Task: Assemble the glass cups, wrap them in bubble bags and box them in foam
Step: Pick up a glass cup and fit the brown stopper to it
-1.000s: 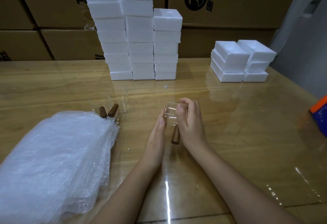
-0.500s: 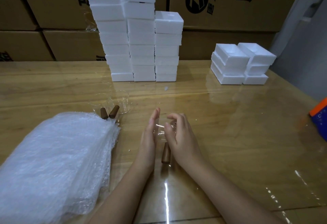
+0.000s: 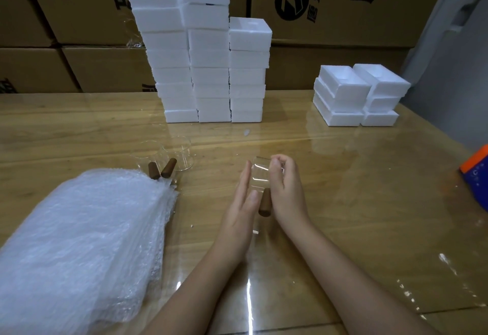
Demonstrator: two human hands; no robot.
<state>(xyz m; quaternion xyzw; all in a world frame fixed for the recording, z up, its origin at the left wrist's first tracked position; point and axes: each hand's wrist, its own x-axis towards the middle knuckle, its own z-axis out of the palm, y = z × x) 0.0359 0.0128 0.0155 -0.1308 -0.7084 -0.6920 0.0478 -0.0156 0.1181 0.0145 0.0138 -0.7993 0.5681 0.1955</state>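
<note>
- Fingers [image 3: 277, 167] of the right hand [image 3: 287, 194] are curled round the glass cup [image 3: 260, 176] over the table [image 3: 343, 202]; the left hand [image 3: 239, 215] is laid flat against its other side, fingers straight.
- Its wooden handle [image 3: 264, 202], pointing toward the wearer between both hands, should be seated squarely, the glass being steadied rather than squeezed.
- Nearby, bubble bags [image 3: 79, 229] are piled at left; foam boxes [image 3: 200, 52] are stacked beyond.

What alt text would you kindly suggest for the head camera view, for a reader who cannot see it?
The right hand grips a clear glass cup with a brown handle at a wooden table, the left hand flat beside it. Bubble bags lie at left; foam boxes stand stacked behind.
</note>
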